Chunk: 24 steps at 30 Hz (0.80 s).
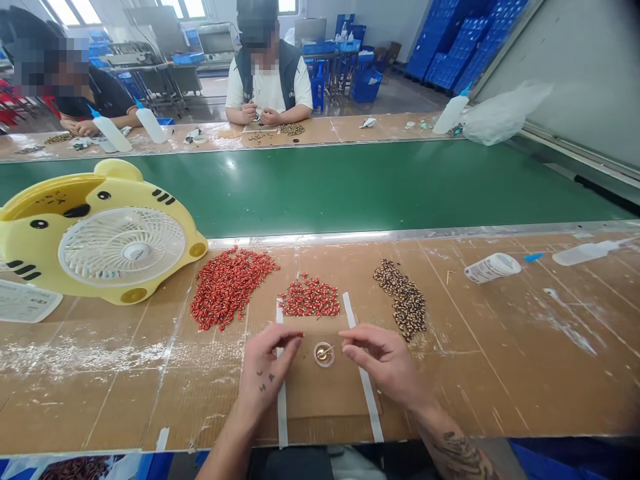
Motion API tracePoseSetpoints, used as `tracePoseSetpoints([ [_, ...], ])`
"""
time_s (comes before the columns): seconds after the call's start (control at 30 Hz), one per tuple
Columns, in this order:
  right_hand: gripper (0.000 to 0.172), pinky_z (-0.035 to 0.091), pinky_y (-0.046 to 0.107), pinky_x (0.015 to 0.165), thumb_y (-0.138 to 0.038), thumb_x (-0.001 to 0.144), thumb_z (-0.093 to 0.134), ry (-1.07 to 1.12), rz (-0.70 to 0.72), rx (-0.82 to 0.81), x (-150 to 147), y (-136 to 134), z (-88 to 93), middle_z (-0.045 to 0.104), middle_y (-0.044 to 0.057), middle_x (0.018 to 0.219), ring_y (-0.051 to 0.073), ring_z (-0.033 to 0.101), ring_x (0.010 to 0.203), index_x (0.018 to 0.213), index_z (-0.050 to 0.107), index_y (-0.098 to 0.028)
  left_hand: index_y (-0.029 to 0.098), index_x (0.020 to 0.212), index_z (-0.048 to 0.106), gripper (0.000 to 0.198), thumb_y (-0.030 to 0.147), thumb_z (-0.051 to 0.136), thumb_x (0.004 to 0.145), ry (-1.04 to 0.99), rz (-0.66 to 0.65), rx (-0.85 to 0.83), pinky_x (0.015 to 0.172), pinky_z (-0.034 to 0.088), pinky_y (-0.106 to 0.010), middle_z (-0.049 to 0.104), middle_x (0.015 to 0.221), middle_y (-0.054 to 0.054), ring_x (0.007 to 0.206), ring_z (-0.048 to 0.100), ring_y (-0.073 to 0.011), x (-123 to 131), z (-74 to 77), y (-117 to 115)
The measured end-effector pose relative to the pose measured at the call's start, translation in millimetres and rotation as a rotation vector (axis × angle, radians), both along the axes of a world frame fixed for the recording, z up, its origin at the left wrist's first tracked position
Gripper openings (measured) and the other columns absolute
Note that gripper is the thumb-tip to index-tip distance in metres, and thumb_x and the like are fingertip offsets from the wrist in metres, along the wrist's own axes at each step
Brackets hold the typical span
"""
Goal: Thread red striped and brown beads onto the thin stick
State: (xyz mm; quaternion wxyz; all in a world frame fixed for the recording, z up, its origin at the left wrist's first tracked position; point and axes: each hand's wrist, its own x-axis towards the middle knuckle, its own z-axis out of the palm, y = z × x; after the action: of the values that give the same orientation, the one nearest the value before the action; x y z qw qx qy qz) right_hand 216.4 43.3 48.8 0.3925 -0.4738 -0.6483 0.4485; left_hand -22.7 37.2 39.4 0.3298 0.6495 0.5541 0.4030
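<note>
A small, round, clear dish point(324, 355) holds a shiny golden liquid, with a thin pale stick point(325, 351) leaning in it. Just left of the dish, a tiny red bead point(300, 335) is pinched in the left hand point(267, 363). The right hand point(383, 363) is poised just right of the dish, its fingertips close together.

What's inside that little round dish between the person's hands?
The small clear dish holds something gold-coloured, with a thin stick resting in it. Glare on the dish hides whether the contents are liquid or paste.
</note>
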Motion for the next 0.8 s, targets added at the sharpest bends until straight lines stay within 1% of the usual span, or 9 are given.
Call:
tracePoseSetpoints([
  [0.07,0.017,0.052,0.026,0.067,-0.034,0.090,0.069,-0.031,-0.021,0.002,8,2,-3.1,0.073,0.005,0.082,0.017,0.067,0.073,0.096,0.077,-0.020,0.019,0.090,0.076,0.014,0.018,0.061,0.089,0.123,0.048,0.007,0.064,0.052,-0.025,0.077,0.081,-0.004,0.070,0.069,-0.0172,-8,-6.9,19],
  [0.17,0.019,0.052,0.026,0.068,-0.034,0.091,0.067,-0.092,0.017,-0.012,13,1,-6.2,0.073,0.006,0.085,0.018,0.067,0.075,0.097,0.077,-0.019,0.020,0.090,0.076,0.017,0.016,0.059,0.087,0.245,0.063,0.019,0.063,0.051,-0.026,0.077,0.078,-0.003,0.066,0.068,-0.0172,-13,-15.5,44],
  [0.27,0.018,0.051,0.027,0.070,-0.033,0.092,0.065,-0.129,0.076,0.001,12,-1,-7.0,0.074,0.006,0.085,0.018,0.067,0.076,0.096,0.077,-0.019,0.021,0.091,0.077,0.019,0.016,0.059,0.087,0.301,0.051,0.030,0.066,0.051,-0.026,0.077,0.078,-0.002,0.067,0.068,-0.0175,-15,-18.7,57],
  [0.37,0.017,0.050,0.028,0.070,-0.031,0.093,0.064,-0.140,0.109,0.026,10,-2,-7.6,0.074,0.006,0.084,0.019,0.067,0.076,0.095,0.076,-0.020,0.021,0.096,0.076,0.021,0.020,0.056,0.089,0.374,0.102,0.049,0.070,0.051,-0.029,0.076,0.083,-0.004,0.074,0.069,-0.0203,-30,-16.9,55],
  [0.47,0.016,0.050,0.028,0.070,-0.030,0.093,0.064,-0.151,0.120,0.019,11,0,-10.0,0.074,0.005,0.084,0.018,0.066,0.076,0.095,0.076,-0.020,0.020,0.094,0.075,0.022,0.021,0.054,0.089,0.446,0.167,0.059,0.078,0.051,-0.035,0.075,0.090,-0.009,0.084,0.069,-0.0253,-55,-13.7,45],
  [0.57,0.015,0.050,0.028,0.070,-0.029,0.090,0.066,-0.171,0.113,-0.016,9,4,-13.8,0.073,0.004,0.083,0.018,0.066,0.075,0.096,0.076,-0.019,0.020,0.092,0.075,0.022,0.022,0.053,0.089,0.514,0.162,0.042,0.083,0.051,-0.039,0.075,0.096,-0.011,0.091,0.069,-0.0285,-74,-14.0,34],
  [0.67,0.016,0.049,0.028,0.068,-0.029,0.088,0.069,-0.202,0.114,-0.060,4,9,-17.6,0.073,0.004,0.083,0.018,0.065,0.074,0.097,0.075,-0.019,0.021,0.092,0.075,0.024,0.023,0.051,0.091,0.560,0.130,0.014,0.085,0.052,-0.038,0.075,0.101,-0.011,0.093,0.069,-0.0269,-79,-17.8,27],
  [0.8,0.014,0.045,0.028,0.066,-0.028,0.090,0.066,-0.231,0.170,-0.063,-2,14,-19.2,0.071,0.003,0.080,0.017,0.062,0.071,0.086,0.076,-0.019,0.021,0.091,0.075,0.024,0.023,0.051,0.091,0.556,0.124,0.005,0.078,0.053,-0.034,0.074,0.092,-0.008,0.084,0.070,-0.0245,-80,-21.1,26],
])
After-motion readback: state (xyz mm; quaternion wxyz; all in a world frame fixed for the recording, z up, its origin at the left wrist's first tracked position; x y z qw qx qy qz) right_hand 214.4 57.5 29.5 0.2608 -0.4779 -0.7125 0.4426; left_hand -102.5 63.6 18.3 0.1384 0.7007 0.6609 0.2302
